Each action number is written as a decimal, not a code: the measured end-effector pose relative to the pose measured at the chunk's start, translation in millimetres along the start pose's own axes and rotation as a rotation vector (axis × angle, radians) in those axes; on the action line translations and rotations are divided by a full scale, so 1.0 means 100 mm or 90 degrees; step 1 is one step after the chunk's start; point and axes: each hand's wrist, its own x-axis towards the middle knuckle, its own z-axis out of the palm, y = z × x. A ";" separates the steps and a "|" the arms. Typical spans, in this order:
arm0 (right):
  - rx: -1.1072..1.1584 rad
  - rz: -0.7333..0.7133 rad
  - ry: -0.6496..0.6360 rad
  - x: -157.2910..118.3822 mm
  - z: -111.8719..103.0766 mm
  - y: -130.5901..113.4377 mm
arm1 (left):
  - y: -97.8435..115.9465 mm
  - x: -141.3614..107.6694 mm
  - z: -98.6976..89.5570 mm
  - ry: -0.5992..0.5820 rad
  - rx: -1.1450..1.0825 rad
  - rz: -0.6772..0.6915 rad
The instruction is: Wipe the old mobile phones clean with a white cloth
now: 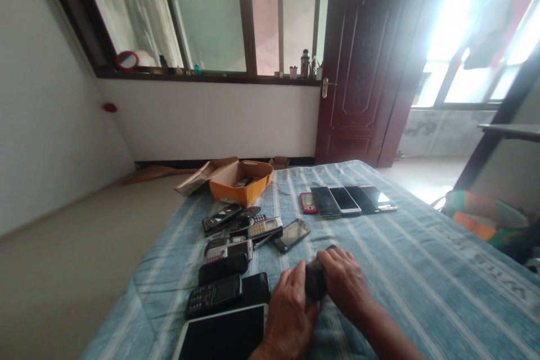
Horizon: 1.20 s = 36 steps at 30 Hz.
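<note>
Both hands are closed on a dark mobile phone just above the bed. My left hand grips its left side and lower end. From the right, my right hand wraps its fingers over the upper part. The fingers hide much of the phone, and its screen or keys cannot be made out. Close to my left hand lie a white-framed tablet and a black keypad phone. A grey touchscreen phone rests on the cloth beyond my hands.
Several old phones are piled at the left. Behind them stands an open orange box with phones inside. A small red phone and a row of flat smartphones lie farther back on the striped blue bedcover.
</note>
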 end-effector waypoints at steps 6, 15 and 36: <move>-0.076 0.029 0.048 -0.07 -0.03 0.17 | 0.02 0.00 0.00 0.011 0.013 0.005; -0.056 0.011 0.106 -0.19 -0.04 0.11 | 0.04 0.00 -0.01 0.011 0.028 0.015; -0.019 0.012 0.067 -0.21 -0.07 0.05 | 0.05 0.01 -0.03 0.000 0.010 0.013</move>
